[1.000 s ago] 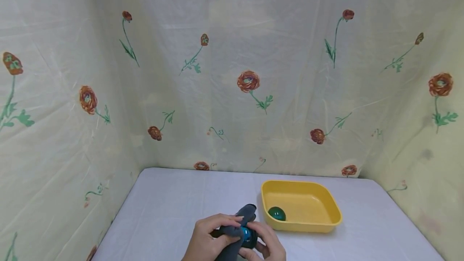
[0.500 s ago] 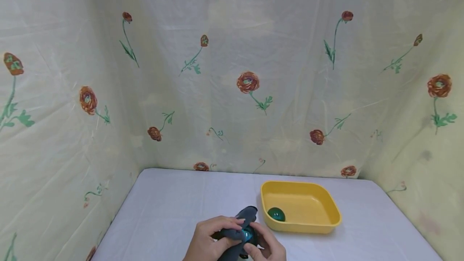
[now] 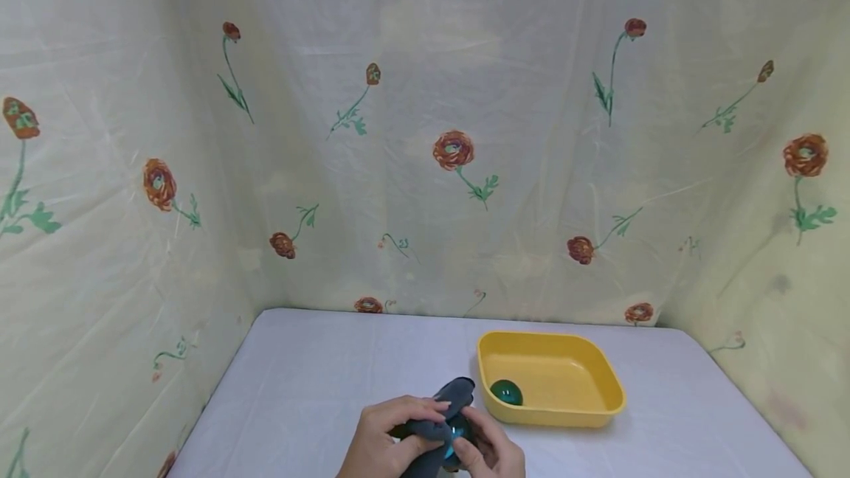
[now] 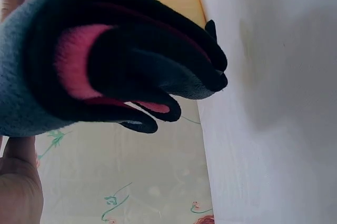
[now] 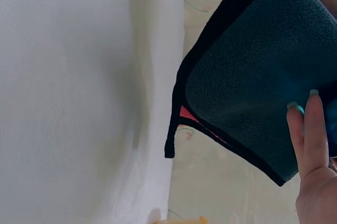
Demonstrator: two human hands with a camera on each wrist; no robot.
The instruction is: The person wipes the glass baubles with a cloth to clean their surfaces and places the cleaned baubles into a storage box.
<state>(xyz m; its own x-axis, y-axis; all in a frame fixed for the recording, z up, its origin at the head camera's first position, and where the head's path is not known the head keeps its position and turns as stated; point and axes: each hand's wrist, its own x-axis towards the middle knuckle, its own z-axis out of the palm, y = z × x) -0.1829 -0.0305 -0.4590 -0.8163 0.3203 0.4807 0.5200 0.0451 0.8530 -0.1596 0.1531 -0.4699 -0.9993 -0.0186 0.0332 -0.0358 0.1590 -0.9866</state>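
Observation:
My left hand (image 3: 388,430) pinches a folded microfiber cloth (image 3: 454,392), dark grey with black edging. In the left wrist view the cloth (image 4: 116,50) shows a pink inner face. A glossy dark teal, round object (image 3: 458,430) sits partly wrapped by the cloth. My right hand (image 3: 494,445) grips this object from the right, thumb on its near side. In the right wrist view two fingers of the right hand (image 5: 316,166) lie against the cloth (image 5: 247,71), which hides most of the object.
A yellow plastic tray (image 3: 558,417) stands just beyond and right of my hands on the white-covered table (image 3: 332,360). Inside its near left corner lies a glossy green ball (image 3: 507,392). Floral sheeting (image 3: 398,190) rises behind and at both sides.
The round object has turned in the right hand's fingers, and the right thumb has moved up onto it. The cloth's upper fold has shifted slightly right. Tray and green ball stay put.

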